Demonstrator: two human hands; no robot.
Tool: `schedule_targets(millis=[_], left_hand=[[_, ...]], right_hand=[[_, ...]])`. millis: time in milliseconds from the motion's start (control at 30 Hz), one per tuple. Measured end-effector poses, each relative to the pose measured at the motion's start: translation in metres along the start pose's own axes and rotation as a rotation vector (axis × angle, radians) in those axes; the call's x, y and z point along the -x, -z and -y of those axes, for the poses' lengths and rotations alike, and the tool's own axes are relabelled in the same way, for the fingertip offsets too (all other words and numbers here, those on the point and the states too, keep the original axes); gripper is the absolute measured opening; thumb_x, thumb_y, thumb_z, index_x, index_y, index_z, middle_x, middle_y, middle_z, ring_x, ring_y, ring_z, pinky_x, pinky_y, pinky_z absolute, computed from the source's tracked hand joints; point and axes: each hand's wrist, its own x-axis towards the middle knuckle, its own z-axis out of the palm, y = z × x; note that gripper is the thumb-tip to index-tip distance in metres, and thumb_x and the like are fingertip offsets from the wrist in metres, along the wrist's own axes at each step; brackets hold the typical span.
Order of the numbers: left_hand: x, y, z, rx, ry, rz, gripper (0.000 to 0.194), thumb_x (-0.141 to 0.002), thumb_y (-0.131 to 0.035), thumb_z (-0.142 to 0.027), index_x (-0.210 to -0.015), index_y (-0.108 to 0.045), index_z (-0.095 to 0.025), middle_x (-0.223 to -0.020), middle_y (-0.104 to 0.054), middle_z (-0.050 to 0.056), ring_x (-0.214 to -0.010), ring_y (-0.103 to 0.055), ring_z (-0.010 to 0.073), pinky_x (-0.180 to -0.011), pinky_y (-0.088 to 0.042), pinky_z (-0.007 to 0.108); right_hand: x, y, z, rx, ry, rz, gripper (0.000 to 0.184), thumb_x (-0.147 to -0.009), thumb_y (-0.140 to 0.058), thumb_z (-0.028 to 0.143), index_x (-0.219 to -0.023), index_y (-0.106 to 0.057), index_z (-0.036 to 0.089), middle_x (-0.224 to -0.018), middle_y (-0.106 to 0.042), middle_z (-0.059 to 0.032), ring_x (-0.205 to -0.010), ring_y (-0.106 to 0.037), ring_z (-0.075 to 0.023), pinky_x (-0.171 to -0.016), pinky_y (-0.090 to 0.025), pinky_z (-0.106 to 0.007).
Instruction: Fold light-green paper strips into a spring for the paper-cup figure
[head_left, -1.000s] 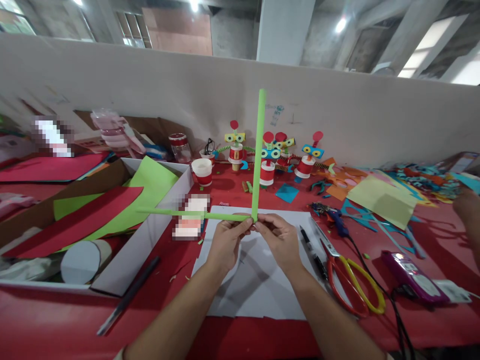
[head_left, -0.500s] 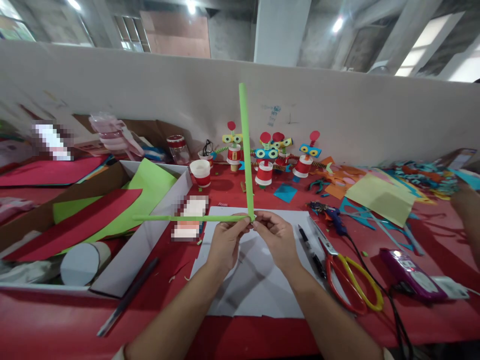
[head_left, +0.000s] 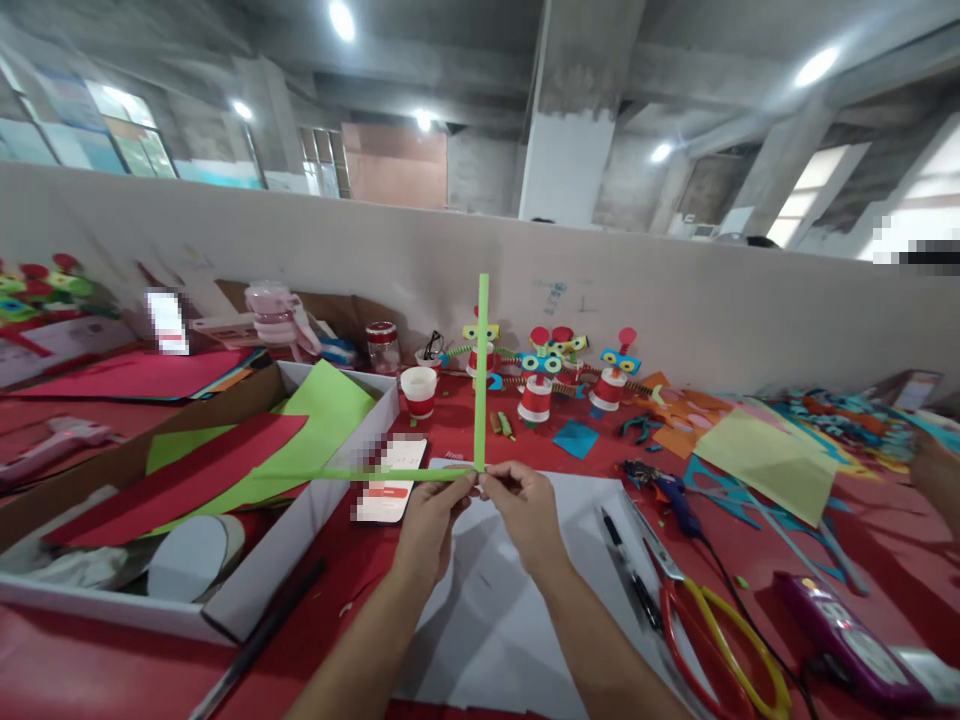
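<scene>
Two long, narrow green paper strips meet at a right angle between my hands. One, the upright strip [head_left: 481, 380], rises straight from the corner. Its partner, the sideways strip [head_left: 405, 475], runs left past a phone and over the edge of a box. My left hand [head_left: 433, 520] pinches the corner from the left, thumb against finger. From the other side, my right hand [head_left: 529, 508] grips that corner with thumb and fingertips. My fingers hide how the strips overlap. Beneath both hands lies a white paper sheet [head_left: 495, 640] on the red table.
Left stands a white box [head_left: 285, 545] holding green and red paper. Scissors [head_left: 720, 640], a black pen [head_left: 630, 565] and a glue gun [head_left: 671, 495] lie right. Paper-cup robot figures [head_left: 536, 390] stand behind, near a white-and-red cup [head_left: 418, 392]. Another person's arm [head_left: 934, 465] shows far right.
The camera view has tilted up, so the table sits lower in the picture. The upright strip now stands straighter, and both hands still pinch the corner.
</scene>
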Motion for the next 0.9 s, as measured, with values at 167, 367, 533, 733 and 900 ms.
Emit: schedule_targets(millis=[167, 367, 533, 733, 900], left_hand=[[-0.002, 0.003, 0.007, -0.021, -0.034, 0.087, 0.013, -0.057, -0.08, -0.021, -0.062, -0.071, -0.014, -0.059, -0.064, 0.001, -0.058, -0.055, 0.0102, -0.061, -0.044, 0.023], [-0.001, 0.001, 0.02, -0.015, 0.022, 0.096, 0.016, -0.058, -0.081, -0.023, -0.066, -0.073, -0.012, -0.066, -0.068, 0.005, -0.063, -0.059, 0.0119, -0.065, -0.047, 0.024], [-0.003, 0.002, 0.02, -0.068, -0.061, 0.139, 0.011, -0.064, -0.077, -0.021, -0.071, -0.073, -0.014, -0.064, -0.066, 0.002, -0.063, -0.056, 0.0108, -0.064, -0.045, 0.023], [-0.003, 0.001, 0.019, 0.0, -0.076, 0.105, 0.013, -0.062, -0.079, -0.022, -0.07, -0.073, -0.015, -0.068, -0.066, 0.001, -0.066, -0.056, 0.0103, -0.067, -0.045, 0.023], [-0.002, 0.0, 0.018, 0.0, -0.087, 0.093, 0.014, -0.06, -0.08, -0.023, -0.069, -0.073, -0.015, -0.065, -0.065, 0.001, -0.063, -0.054, 0.0097, -0.063, -0.043, 0.022]], right_hand=[[-0.001, 0.005, -0.008, -0.008, -0.064, 0.024, 0.01, -0.067, -0.069, 0.028, -0.065, -0.068, 0.018, -0.057, -0.065, 0.0008, -0.056, -0.056, -0.013, -0.056, -0.043, -0.025], [-0.003, 0.022, -0.015, 0.018, -0.123, 0.029, 0.013, -0.064, -0.071, 0.03, -0.065, -0.068, 0.017, -0.053, -0.063, 0.0014, -0.052, -0.053, -0.0119, -0.053, -0.04, -0.024], [-0.004, 0.023, -0.014, 0.051, -0.068, 0.062, 0.011, -0.068, -0.069, 0.029, -0.068, -0.068, 0.018, -0.058, -0.066, 0.0009, -0.056, -0.057, -0.013, -0.057, -0.044, -0.025], [0.002, 0.019, -0.012, 0.045, 0.004, 0.058, 0.013, -0.072, -0.068, 0.028, -0.081, -0.071, 0.019, -0.072, -0.071, -0.0009, -0.068, -0.062, -0.0153, -0.067, -0.049, -0.027], [0.005, 0.015, -0.01, 0.028, 0.004, 0.043, 0.02, -0.072, -0.069, 0.03, -0.088, -0.073, 0.019, -0.076, -0.072, -0.0021, -0.069, -0.064, -0.0163, -0.068, -0.051, -0.029]])
